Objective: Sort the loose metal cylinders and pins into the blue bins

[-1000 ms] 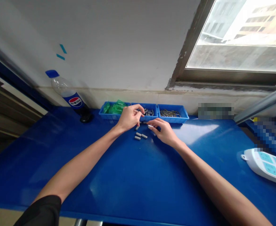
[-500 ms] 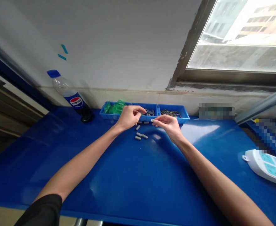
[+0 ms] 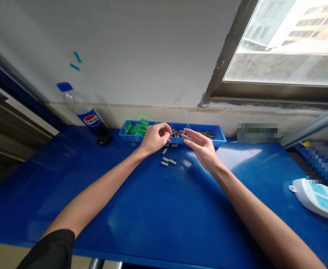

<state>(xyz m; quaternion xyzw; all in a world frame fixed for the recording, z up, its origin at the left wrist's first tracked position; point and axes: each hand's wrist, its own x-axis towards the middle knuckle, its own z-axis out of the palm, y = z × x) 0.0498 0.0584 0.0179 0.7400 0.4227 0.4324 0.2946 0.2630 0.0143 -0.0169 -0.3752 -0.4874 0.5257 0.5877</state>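
My left hand is closed in a pinch before the middle blue bin; whatever lies between its thumb and fingertips is too small to make out. To its right, my right hand has its fingers stretched apart and shows nothing held. Its fingertips point at the middle bin, which contains small grey metal cylinders. Several similar grey cylinders lie on the blue table just below the hands. Behind my left hand, the left bin contains green plastic pieces. Thin brassy metal pins fill the right bin, partly hidden by my right hand.
A cola bottle with a blue cap stands at the back left of the blue table. On the right edge lies a white device with light-blue panels. A wall and a window border the back.
My right hand has opened from a pinch on a small pale piece, which no longer shows at its fingertips. My left hand keeps its pinch and has barely moved.
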